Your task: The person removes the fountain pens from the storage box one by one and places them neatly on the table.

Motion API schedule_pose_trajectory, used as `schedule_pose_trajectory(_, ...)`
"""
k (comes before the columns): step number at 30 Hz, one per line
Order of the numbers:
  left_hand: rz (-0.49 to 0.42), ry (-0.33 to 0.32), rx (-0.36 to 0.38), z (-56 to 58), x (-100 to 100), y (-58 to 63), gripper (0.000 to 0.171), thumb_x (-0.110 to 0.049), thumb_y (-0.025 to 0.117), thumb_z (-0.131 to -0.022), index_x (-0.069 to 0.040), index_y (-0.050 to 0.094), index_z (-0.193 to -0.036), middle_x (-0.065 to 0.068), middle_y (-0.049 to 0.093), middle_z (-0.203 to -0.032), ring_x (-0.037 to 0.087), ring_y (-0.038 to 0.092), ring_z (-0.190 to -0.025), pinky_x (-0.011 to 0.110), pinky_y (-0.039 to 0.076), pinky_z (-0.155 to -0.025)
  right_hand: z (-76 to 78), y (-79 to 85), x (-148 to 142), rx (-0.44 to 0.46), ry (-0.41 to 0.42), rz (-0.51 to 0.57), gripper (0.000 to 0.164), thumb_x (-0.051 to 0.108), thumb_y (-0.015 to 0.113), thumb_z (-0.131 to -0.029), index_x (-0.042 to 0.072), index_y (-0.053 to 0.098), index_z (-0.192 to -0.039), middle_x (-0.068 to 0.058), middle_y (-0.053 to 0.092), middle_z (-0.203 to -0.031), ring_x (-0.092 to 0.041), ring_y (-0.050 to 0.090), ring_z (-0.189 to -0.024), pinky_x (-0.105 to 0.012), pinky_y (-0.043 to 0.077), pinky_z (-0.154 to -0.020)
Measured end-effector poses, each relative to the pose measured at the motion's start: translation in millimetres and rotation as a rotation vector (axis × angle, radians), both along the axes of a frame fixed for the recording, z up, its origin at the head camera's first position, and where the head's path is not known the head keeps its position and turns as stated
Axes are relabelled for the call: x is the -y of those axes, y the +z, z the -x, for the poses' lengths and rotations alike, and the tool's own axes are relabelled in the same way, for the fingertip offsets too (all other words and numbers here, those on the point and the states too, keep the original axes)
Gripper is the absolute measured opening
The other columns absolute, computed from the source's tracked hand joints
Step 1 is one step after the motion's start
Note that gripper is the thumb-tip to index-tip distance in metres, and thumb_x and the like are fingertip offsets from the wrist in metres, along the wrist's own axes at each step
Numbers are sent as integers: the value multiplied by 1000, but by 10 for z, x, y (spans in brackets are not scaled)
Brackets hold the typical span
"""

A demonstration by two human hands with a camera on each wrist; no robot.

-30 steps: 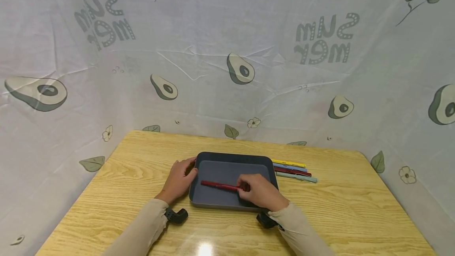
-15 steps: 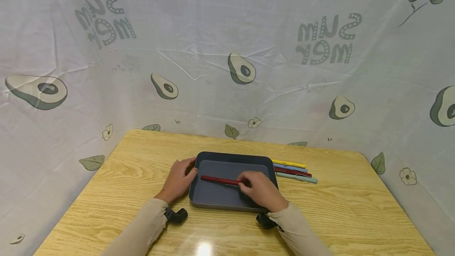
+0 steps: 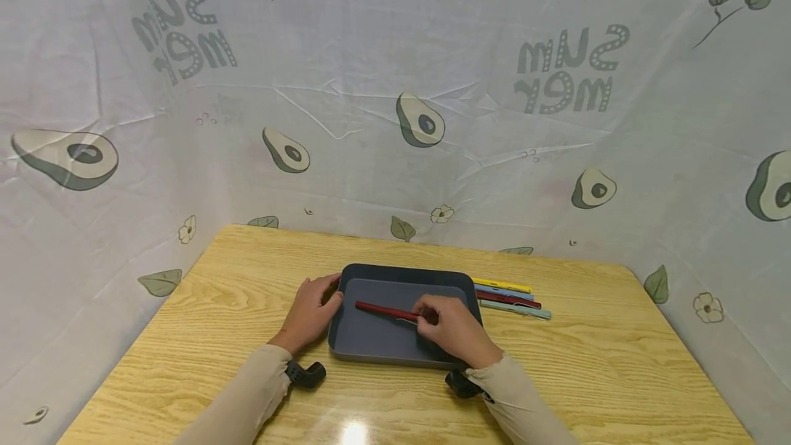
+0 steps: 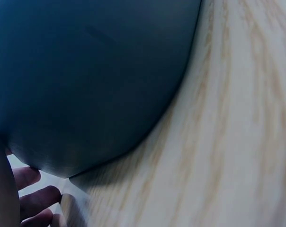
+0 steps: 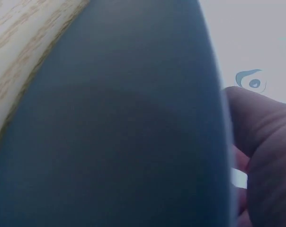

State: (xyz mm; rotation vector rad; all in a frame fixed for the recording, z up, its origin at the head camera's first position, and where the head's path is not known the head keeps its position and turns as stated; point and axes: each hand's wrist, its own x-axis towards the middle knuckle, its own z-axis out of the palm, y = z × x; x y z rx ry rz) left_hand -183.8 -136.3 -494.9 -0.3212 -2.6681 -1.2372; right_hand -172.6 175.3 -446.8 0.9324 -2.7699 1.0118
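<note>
Inside a dark grey rectangular tray point(image 3: 377, 347), my right hand point(image 3: 454, 328) pinches one end of a red pen point(image 3: 383, 310). The pen's other end points left, and its clip shows near the fingers. Whether the pen touches the tray floor I cannot tell. At the tray's left side my left hand point(image 3: 311, 311) holds the wall, the thumb at the rim. The left wrist view shows several fingers point(image 4: 36, 201) beside the tray's outer wall. From the right wrist, the tray wall hides the pen, and only part of the right hand point(image 5: 268, 142) shows.
Just right of the tray, several pens lie side by side on the wooden table point(image 3: 587, 362): a yellow pen point(image 3: 507, 286), a blue one, a dark red one and a pale green pen point(image 3: 519, 308). A printed cloth point(image 3: 346, 177) hangs behind the table.
The red pen has shifted away from me within the tray, then slightly right, with my right hand holding its end. My left hand and the tray stay put.
</note>
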Motion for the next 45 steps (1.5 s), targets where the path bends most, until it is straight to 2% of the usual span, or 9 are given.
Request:
schedule_pose_trajectory(7,-6,-9,7,9,-7,15,48,-22,58,-106,-7,54,-150,15,58,-148,35,50,-140,58,11,-127,11,16,-2,3,-44,17,6,13,73,-98,18,76,-99,12,69,-88,-2,60,-73,-24,54,-65)
schedule_pose_trajectory(12,-5,-6,13,16,-10,13,48,-23,58,-106,-7,54,-150,14,58,-148,35,51,-140,58,11,-127,3,36,-4,-12,-45,-31,11,13,73,-97,20,78,-103,8,74,-99,-7,69,-86,-28,58,-73)
schedule_pose_trajectory(17,0,-7,9,12,-20,28,48,-23,58,-106,-7,54,-150,14,58,-148,35,51,-140,59,12,-127,-5,48,-3,-37,-57,-54,11,13,71,-98,18,78,-105,5,75,-99,-9,69,-87,-28,58,-73)
schedule_pose_trajectory(21,-6,-9,2,11,-22,48,47,-22,58,-105,-6,55,-150,14,59,-147,35,52,-139,59,12,-127,-15,76,5,-54,-69,-32,11,12,70,-98,17,77,-105,6,74,-98,-7,68,-84,-27,57,-72)
schedule_pose_trajectory(28,3,-17,-12,19,-16,61,47,-22,58,-106,-5,55,-150,15,59,-147,37,52,-138,61,14,-126,-28,133,29,-1,-91,36,13,9,69,-99,17,76,-106,7,73,-100,-4,63,-79,-25,52,-66)
schedule_pose_trajectory(34,10,-14,-2,12,3,37,48,-23,58,-106,-6,54,-150,15,58,-147,37,51,-139,60,13,-126,-31,158,33,-3,-108,51,14,9,68,-99,17,75,-108,6,73,-104,-5,65,-84,-27,55,-70)
schedule_pose_trajectory(41,17,-9,6,19,20,43,48,-24,57,-106,-7,54,-150,15,58,-147,36,51,-140,59,12,-127,0,192,22,-17,-95,88,14,10,66,-101,16,74,-111,5,72,-102,-5,63,-81,-27,54,-70)
schedule_pose_trajectory(45,20,-10,23,25,18,51,48,-24,57,-106,-7,54,-151,15,58,-148,36,50,-140,59,11,-127,22,205,-3,-7,-114,120,15,11,66,-101,15,75,-113,4,72,-100,-7,64,-80,-27,54,-69)
